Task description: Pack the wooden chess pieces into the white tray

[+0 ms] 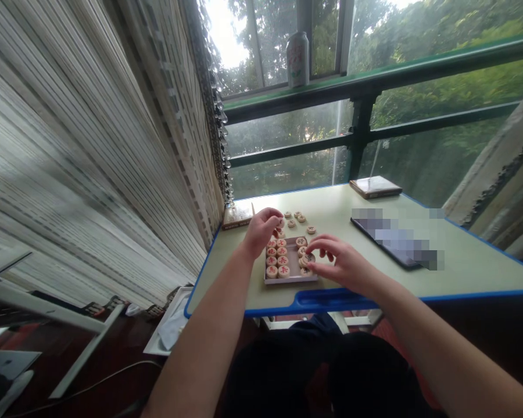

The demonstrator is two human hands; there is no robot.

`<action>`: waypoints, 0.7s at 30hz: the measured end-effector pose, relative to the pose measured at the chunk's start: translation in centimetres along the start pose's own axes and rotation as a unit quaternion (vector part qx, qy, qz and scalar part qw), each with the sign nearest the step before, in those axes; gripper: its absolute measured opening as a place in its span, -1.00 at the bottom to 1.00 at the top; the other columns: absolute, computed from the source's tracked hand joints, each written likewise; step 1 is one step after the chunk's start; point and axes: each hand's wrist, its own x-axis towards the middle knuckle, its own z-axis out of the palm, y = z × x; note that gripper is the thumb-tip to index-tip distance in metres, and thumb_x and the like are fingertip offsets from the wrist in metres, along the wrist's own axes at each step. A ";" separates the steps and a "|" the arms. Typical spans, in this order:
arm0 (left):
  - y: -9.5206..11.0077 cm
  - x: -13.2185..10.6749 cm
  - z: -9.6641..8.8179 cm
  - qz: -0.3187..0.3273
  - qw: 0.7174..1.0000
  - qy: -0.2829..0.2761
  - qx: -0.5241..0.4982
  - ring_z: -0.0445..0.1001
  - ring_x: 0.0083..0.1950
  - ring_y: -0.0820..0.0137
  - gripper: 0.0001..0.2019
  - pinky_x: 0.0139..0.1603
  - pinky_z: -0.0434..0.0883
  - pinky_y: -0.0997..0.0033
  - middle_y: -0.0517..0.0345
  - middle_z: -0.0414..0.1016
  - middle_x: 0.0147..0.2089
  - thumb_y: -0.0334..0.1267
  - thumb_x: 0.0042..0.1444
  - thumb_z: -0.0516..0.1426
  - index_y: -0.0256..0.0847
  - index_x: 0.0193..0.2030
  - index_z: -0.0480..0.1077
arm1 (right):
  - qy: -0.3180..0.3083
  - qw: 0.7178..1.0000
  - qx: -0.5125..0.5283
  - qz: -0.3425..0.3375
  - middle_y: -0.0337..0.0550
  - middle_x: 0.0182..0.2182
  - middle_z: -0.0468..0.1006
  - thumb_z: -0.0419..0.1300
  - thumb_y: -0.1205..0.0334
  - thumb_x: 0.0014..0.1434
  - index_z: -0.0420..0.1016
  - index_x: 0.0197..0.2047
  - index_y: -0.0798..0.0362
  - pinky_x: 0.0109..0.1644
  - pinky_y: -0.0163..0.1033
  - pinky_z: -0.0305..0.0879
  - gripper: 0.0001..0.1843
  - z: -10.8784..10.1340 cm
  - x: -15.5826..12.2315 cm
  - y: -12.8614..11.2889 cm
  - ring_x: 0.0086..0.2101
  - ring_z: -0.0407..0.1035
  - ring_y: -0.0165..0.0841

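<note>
A shallow box [290,280] of round wooden Chinese chess pieces sits near the front of the table. Two columns of red-marked pieces [282,261] fill its left side, and more pieces [301,241] line its right side. At the box's far left corner, my left hand [264,227] pinches a Chinese chess piece [280,223] between thumb and fingers. Over the right side of the box, my right hand [337,260] has its thumb and fingertips on another Chinese chess piece [309,259]. Several loose pieces [301,219] lie on the table beyond the box.
A tablet-like dark device [383,244], partly blurred out, lies on the blue-edged table [462,261] to the right. A flat box [375,187] rests at the back right, another [237,215] at the left edge. A can [297,60] stands on the window rail.
</note>
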 end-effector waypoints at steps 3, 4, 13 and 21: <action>0.6 -0.2 -0.3 -0.022 0.999 -0.036 0.007 0.03 -0.68 0.61 -0.86 -0.67 0.00 0.56 0.27 0.10 -0.70 -0.36 -0.17 -0.03 -0.29 -0.58 0.33 | -0.005 1.000 0.010 0.012 -0.11 -0.22 0.41 0.18 0.12 0.03 0.46 -0.22 0.00 -0.36 -0.29 0.29 -0.77 0.3 -1.1 0.3 -0.43 0.27 -0.43; 0.8 -0.4 -0.4 -0.024 0.998 -0.055 0.023 0.00 -0.68 0.61 -0.83 -0.67 -0.04 0.55 0.26 0.08 -0.72 -0.35 -0.19 -0.05 -0.29 -0.62 0.33 | 0.001 1.000 0.009 0.018 -0.12 -0.24 0.40 0.18 0.11 0.04 0.46 -0.21 0.00 -0.37 -0.29 0.29 -0.76 0.4 -1.2 0.4 -0.44 0.25 -0.44; 2.4 -2.9 0.9 0.033 0.948 -0.172 0.265 0.10 -0.63 0.55 -0.73 -0.59 0.05 0.51 0.23 0.21 -0.74 -0.32 -0.21 -0.02 -0.30 -0.60 0.51 | -0.045 0.998 -0.015 0.028 -0.24 -0.39 0.30 0.22 0.13 0.01 0.51 -0.22 -0.03 -0.36 -0.31 0.22 -0.77 0.6 -0.9 0.3 -0.46 0.21 -0.45; 3.7 -4.3 1.9 0.068 0.894 -0.225 0.382 0.14 -0.63 0.53 -0.80 -0.55 0.09 0.48 0.21 0.26 -0.74 -0.35 -0.21 0.04 -0.25 -0.67 0.48 | -0.065 0.997 -0.025 0.030 -0.25 -0.43 0.33 0.21 0.14 0.02 0.53 -0.21 -0.06 -0.38 -0.33 0.23 -0.77 0.4 -1.1 0.3 -0.48 0.25 -0.46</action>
